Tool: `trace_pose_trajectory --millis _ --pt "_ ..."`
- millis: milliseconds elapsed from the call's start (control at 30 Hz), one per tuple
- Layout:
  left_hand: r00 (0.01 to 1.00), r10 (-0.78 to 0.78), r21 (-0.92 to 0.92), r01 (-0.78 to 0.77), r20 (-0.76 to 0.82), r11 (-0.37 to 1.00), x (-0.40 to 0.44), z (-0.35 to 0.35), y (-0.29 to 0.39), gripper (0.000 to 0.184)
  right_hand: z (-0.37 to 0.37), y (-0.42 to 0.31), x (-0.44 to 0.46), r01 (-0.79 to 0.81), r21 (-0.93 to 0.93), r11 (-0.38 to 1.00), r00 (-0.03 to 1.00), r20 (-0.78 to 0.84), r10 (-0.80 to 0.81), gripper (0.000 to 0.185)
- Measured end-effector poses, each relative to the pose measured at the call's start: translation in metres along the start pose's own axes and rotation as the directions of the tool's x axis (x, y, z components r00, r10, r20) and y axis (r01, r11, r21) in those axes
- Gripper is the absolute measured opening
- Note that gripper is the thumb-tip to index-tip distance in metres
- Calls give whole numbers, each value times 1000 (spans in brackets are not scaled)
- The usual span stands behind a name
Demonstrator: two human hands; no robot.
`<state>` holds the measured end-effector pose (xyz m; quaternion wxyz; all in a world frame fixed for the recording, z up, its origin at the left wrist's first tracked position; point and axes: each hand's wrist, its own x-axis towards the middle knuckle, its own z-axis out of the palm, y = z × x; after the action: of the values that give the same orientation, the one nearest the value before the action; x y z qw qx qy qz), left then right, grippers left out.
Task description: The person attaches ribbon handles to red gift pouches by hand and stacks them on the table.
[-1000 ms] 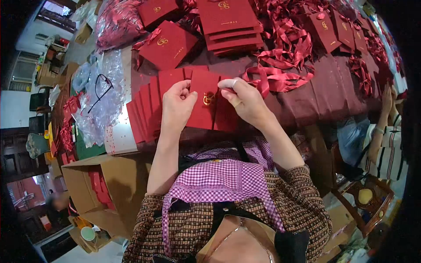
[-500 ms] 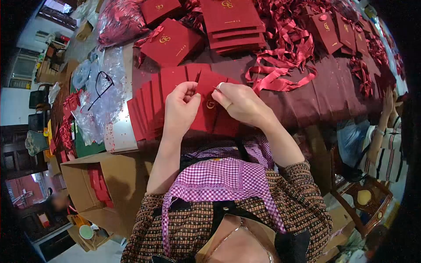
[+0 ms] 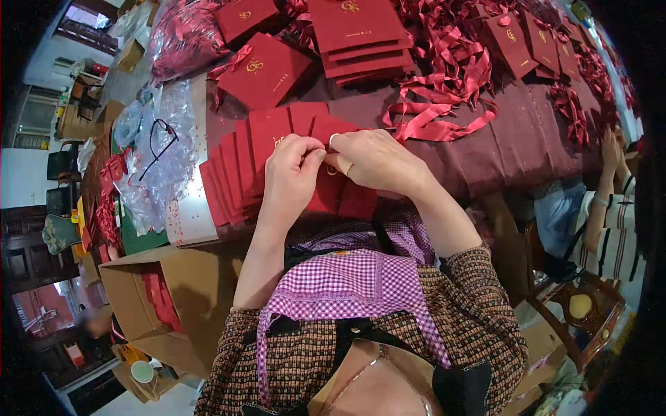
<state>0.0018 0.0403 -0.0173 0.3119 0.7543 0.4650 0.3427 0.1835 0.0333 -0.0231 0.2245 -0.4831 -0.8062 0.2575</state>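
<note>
Over a fanned row of flat red paper pieces with gold print [image 3: 239, 163], my left hand [image 3: 291, 170] is closed, thumb and index finger pinched together. What the pinch holds, if anything, is too small to make out. My right hand [image 3: 378, 159] is closed too, its fingertips meeting those of the left just above the red paper. A white wrap shows on one right fingertip, and a tan band circles another finger. Between and under both hands lies one red piece [image 3: 322, 197], partly hidden by them.
Beyond the hands are a red stack [image 3: 361, 31], red packets [image 3: 263, 69] and loose red ribbons [image 3: 444, 104]. Left are clear plastic wrap [image 3: 184, 132], black-framed glasses [image 3: 159, 142] and a cardboard box [image 3: 201, 298] with red pieces inside. Another person's hands [image 3: 610, 152] are at right.
My hands have come together; their fingertips were apart and now meet. My right hand has moved left and slightly down. The red pieces stay in about the same place.
</note>
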Motion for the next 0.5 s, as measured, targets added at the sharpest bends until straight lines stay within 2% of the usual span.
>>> trace_pose_trajectory --millis 100,167,200,333,400,500 --pt "998 34 50 -31 -48 998 1 -1 -2 6 4 2 -3 27 85 996 997 -77 -20 21" --pt "999 25 35 -24 -42 999 1 -1 0 6 11 4 -6 90 300 950 956 -294 3 20" --pt "999 17 21 -16 -37 1000 0 -1 1 5 12 3 -4 106 359 927 952 -305 9 20" --pt "998 61 31 -60 -20 998 -2 3 -3 11 16 6 -5 114 304 946 954 -299 -19 15" --pt "987 -147 -122 138 -67 983 -5 5 1 26 21 7 -5 98 360 928 931 -364 43 12" --pt "973 -232 -161 226 -18 961 -4 2 -14 36 20 7 -6 71 442 894 919 -378 114 13"
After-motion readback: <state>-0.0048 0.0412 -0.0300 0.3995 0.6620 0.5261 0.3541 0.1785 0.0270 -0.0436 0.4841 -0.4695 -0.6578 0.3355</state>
